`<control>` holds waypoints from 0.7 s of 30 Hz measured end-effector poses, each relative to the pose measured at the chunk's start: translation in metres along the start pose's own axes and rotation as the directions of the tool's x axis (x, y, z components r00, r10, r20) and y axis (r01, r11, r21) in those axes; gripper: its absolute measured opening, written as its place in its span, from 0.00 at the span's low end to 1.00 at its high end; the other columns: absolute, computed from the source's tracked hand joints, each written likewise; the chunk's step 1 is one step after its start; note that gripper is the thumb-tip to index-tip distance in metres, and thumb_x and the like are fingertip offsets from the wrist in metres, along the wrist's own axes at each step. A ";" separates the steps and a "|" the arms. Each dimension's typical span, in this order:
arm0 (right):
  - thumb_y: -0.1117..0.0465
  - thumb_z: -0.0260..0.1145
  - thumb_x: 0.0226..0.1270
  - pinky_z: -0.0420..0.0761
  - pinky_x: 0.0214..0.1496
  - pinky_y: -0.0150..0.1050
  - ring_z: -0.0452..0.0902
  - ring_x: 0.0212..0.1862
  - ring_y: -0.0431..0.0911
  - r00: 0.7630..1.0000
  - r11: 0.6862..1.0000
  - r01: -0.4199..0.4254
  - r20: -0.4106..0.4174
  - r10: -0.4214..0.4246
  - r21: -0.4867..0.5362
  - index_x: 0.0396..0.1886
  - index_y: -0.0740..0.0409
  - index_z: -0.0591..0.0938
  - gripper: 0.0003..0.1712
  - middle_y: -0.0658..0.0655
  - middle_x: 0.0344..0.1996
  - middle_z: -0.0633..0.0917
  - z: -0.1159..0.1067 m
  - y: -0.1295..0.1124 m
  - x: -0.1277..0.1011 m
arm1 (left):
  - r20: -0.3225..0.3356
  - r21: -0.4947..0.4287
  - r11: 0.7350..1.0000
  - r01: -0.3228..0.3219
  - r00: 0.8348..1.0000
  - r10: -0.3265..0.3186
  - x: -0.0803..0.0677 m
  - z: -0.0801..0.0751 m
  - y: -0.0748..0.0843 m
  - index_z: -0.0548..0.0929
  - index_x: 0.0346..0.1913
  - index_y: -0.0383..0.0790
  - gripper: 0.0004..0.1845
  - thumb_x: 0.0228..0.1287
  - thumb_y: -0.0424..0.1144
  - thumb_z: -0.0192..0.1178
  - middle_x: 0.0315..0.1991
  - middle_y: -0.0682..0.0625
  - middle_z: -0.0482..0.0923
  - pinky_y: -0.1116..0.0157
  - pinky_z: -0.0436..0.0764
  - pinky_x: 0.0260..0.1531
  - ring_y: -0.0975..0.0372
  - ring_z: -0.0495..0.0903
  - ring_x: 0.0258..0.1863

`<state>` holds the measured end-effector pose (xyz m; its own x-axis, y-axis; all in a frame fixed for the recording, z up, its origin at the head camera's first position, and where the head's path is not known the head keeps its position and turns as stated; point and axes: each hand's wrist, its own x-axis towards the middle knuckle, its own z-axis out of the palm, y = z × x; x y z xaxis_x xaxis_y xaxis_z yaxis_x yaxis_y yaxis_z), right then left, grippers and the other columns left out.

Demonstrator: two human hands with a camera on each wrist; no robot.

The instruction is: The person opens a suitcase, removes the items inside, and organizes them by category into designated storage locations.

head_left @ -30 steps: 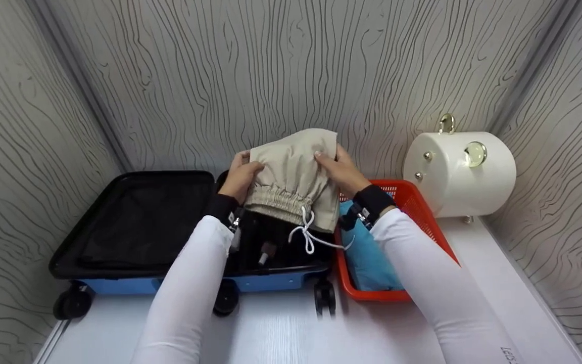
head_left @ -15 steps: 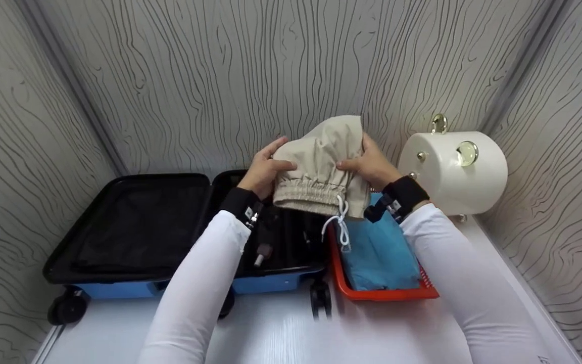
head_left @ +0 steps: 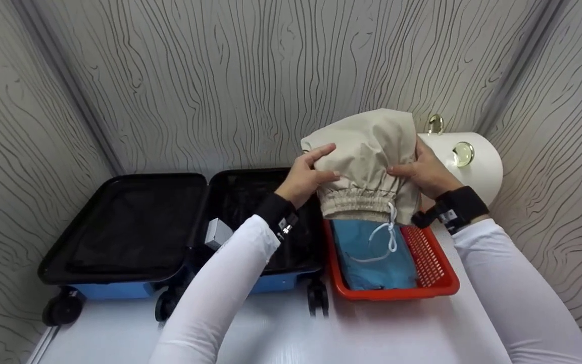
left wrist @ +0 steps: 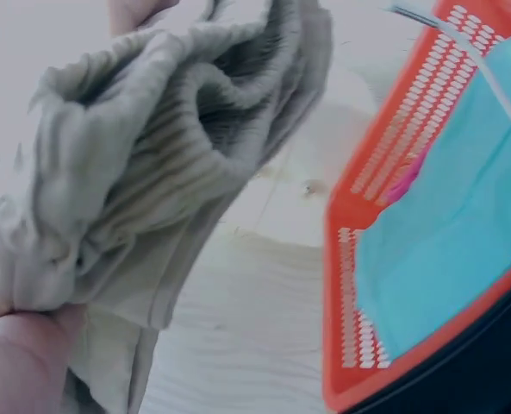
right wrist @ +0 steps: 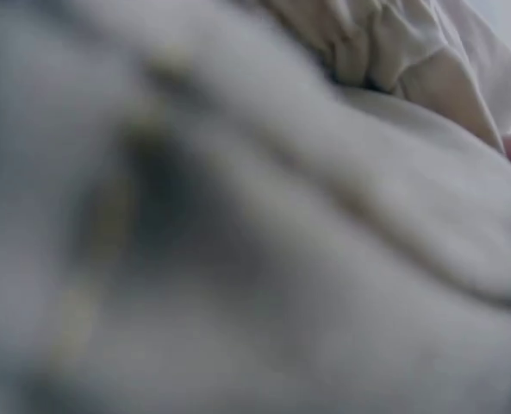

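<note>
Folded beige drawstring shorts (head_left: pixel 361 156) are held up between both hands in the head view, above the red basket. Their gathered waistband faces me, and a white cord dangles from it. My left hand (head_left: pixel 308 174) grips the left side, thumb on top of the cloth. At the right edge my right hand (head_left: pixel 425 169) pinches the fabric, with its thumb on the front and its other fingers hidden behind. The left wrist view shows the bunched elastic waist (left wrist: pixel 169 129) close up. Blurred beige cloth (right wrist: pixel 367 198) fills most of the right wrist view.
Below the shorts, the red plastic basket (head_left: pixel 339 283) holds folded blue cloth (head_left: pixel 377 258). To its left lies an open black-lined blue suitcase (head_left: pixel 124 227), with a small white box (head_left: pixel 217 233) in its right half. A white cylindrical case (head_left: pixel 483 169) stands behind on the right.
Both hands have carried the shorts rightward, from over the suitcase to over the basket. The white box in the suitcase has come into view.
</note>
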<state>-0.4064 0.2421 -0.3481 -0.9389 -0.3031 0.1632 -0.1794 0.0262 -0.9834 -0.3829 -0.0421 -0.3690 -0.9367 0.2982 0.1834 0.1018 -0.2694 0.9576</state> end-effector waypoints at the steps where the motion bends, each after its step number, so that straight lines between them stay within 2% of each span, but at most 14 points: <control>1: 0.84 0.67 0.62 0.87 0.54 0.33 0.82 0.51 0.42 1.000 1.000 0.001 0.001 -0.001 -0.002 0.71 0.45 0.69 0.44 0.52 0.52 0.79 -0.005 0.004 -0.003 | 0.011 0.016 1.000 0.005 1.000 -0.005 0.000 0.004 -0.004 0.66 0.83 0.33 0.43 0.65 0.14 0.62 0.77 0.32 0.68 0.70 0.87 0.42 0.60 0.83 0.48; 4: 0.84 0.67 0.62 0.85 0.56 0.31 0.81 0.54 0.41 1.000 1.000 -0.014 -0.004 0.014 -0.028 0.78 0.45 0.65 0.50 0.50 0.54 0.78 -0.018 0.018 -0.012 | 0.036 0.071 0.997 0.039 0.998 -0.042 -0.002 0.014 -0.018 0.65 0.84 0.35 0.45 0.63 0.16 0.63 0.76 0.32 0.68 0.69 0.85 0.43 0.57 0.80 0.52; 8: 0.81 0.69 0.63 0.85 0.58 0.31 0.82 0.55 0.38 0.998 0.991 -0.061 -0.010 0.060 -0.121 0.85 0.51 0.57 0.55 0.47 0.56 0.79 -0.032 0.044 -0.024 | 0.066 0.154 0.984 0.090 0.993 -0.101 -0.006 0.024 -0.039 0.63 0.85 0.37 0.48 0.61 0.16 0.65 0.84 0.39 0.62 0.68 0.83 0.47 0.55 0.78 0.60; 11: 0.79 0.70 0.63 0.87 0.56 0.34 0.85 0.52 0.39 0.994 0.981 -0.112 -0.002 0.113 -0.160 0.86 0.56 0.53 0.56 0.48 0.55 0.80 -0.040 0.066 -0.032 | 0.091 0.247 0.962 0.112 0.986 -0.139 -0.009 0.028 -0.054 0.62 0.86 0.39 0.51 0.60 0.16 0.67 0.87 0.44 0.58 0.68 0.79 0.56 0.54 0.73 0.73; 14: 0.78 0.69 0.63 0.89 0.53 0.39 0.87 0.48 0.43 0.985 0.972 -0.170 0.011 0.174 -0.165 0.84 0.60 0.53 0.54 0.53 0.54 0.81 -0.045 0.087 -0.039 | 0.116 0.335 0.934 0.124 0.978 -0.171 -0.014 0.031 -0.069 0.60 0.86 0.38 0.52 0.60 0.18 0.69 0.88 0.44 0.55 0.67 0.73 0.70 0.53 0.60 0.85; 17: 0.79 0.68 0.61 0.89 0.53 0.41 0.86 0.49 0.47 0.974 0.959 -0.217 0.025 0.225 -0.183 0.82 0.64 0.53 0.53 0.59 0.55 0.79 -0.047 0.105 -0.045 | 0.144 0.398 0.908 0.128 0.969 -0.200 -0.018 0.033 -0.083 0.58 0.86 0.36 0.51 0.61 0.18 0.68 0.88 0.42 0.54 0.62 0.64 0.81 0.52 0.52 0.88; 21: 0.79 0.68 0.57 0.84 0.57 0.37 0.78 0.57 0.49 0.959 0.938 -0.268 0.034 0.282 -0.219 0.82 0.69 0.53 0.54 0.64 0.60 0.75 -0.046 0.125 -0.052 | 0.173 0.447 0.884 0.139 0.956 -0.238 -0.023 0.037 -0.100 0.58 0.85 0.32 0.50 0.61 0.18 0.67 0.88 0.39 0.55 0.59 0.58 0.85 0.52 0.49 0.89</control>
<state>-0.3932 0.3052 -0.4757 -0.9407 -0.3160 -0.1233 0.0188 0.3143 -0.9491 -0.3589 0.0113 -0.4605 -0.8616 0.5074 -0.0141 0.1094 0.2128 0.9710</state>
